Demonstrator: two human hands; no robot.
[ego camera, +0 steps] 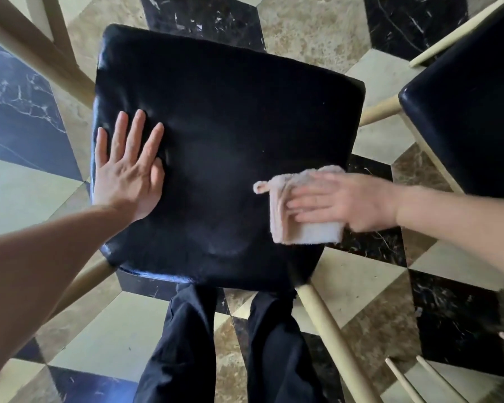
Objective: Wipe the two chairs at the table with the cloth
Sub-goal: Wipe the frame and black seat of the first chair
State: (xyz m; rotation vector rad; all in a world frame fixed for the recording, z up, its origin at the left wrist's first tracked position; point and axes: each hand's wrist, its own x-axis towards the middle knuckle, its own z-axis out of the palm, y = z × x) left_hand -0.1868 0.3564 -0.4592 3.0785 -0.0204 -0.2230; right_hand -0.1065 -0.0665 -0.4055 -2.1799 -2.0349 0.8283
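Note:
A chair with a black padded seat [227,135] and cream wooden legs stands right below me. My left hand [127,170] lies flat on the seat's left side, fingers spread, holding nothing. My right hand [341,200] presses a folded pale pink cloth [300,228] flat against the seat's right edge; the hand is blurred. A small loop sticks out of the cloth's left corner. A second chair with a black seat [466,112] stands at the upper right, partly cut off by the frame.
The floor [312,30] is a marble pattern of black, brown and cream tiles. Cream wooden rails [26,45] cross the upper left. Cream spindles [419,379] show at the lower right. My legs in dark trousers [227,344] stand against the seat's near edge.

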